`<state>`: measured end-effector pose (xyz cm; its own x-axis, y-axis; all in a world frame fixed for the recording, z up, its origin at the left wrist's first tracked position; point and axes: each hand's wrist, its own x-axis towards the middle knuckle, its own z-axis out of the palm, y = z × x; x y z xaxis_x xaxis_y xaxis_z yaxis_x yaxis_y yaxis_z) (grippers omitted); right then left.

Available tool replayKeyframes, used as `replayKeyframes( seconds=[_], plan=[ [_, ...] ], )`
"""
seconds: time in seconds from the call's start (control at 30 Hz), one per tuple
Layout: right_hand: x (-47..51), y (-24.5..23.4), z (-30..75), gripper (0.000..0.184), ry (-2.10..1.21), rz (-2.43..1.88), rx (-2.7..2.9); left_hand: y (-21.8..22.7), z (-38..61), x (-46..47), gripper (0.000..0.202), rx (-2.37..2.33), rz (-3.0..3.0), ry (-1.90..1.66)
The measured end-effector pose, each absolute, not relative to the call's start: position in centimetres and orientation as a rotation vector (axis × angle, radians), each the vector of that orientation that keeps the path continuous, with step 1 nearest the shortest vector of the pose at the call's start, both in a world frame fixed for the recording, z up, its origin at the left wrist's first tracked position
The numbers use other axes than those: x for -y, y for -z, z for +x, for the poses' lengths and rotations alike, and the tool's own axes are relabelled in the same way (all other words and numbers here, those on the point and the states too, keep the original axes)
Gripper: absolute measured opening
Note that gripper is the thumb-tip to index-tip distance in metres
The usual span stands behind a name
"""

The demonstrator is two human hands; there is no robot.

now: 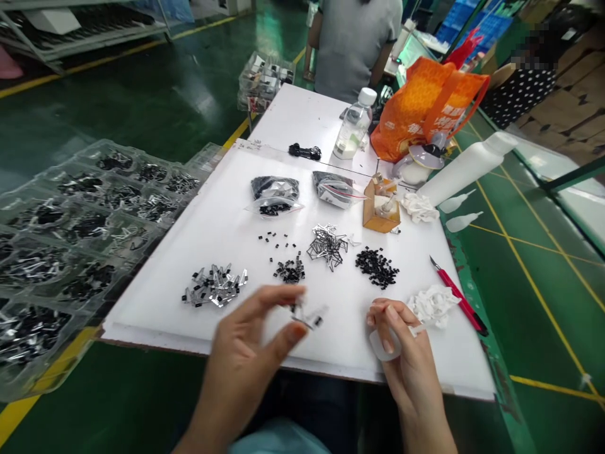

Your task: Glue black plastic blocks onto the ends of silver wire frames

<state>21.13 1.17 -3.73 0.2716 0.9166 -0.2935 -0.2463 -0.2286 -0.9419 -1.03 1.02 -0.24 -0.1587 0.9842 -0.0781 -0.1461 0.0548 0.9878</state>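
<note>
My left hand (258, 334) is above the near part of the white table. At its thumb and fingertips is a small bent metal piece (305, 320) with a black block on its end, blurred by motion. My right hand (404, 337) is closed around a small translucent squeeze bottle (385, 347), its thin nozzle pointing right. Left of my left hand lies a heap of metal pieces with black blocks (215, 287). Beyond the hands are a small black block heap (290, 270), a pile of bare metal pieces (328, 246) and another black block pile (377, 267).
Zip bags (275, 192) and an orange-brown box (380, 211) stand farther back. A red craft knife (458, 296) and crumpled tissue (435, 304) lie at right. A large white bottle (467, 167) leans near an orange bag (416, 113). Divided plastic trays (85, 221) are at left. People sit beyond.
</note>
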Motion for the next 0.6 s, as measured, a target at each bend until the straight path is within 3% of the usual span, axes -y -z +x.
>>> replayKeyframes(
  seconds=[0.07,0.17,0.33,0.6],
  plan=[
    [-1.1,3.8,21.3,0.023,-1.247,-1.375,0.663,1.2,-4.4,-1.6,0.025,-1.739,1.352,-1.457],
    [-1.0,4.2,21.5,0.024,-1.239,-1.399,0.635,2.3,-9.8,-2.3,0.025,-1.937,1.506,-1.351],
    [-0.8,4.7,21.5,0.031,-1.205,-1.465,0.616,2.8,-13.6,-2.6,0.025,-1.915,1.456,-1.204],
    [-0.9,4.9,21.6,0.037,-1.156,-1.518,0.582,0.4,-10.2,-1.2,0.035,-1.558,1.004,-1.355]
  ],
)
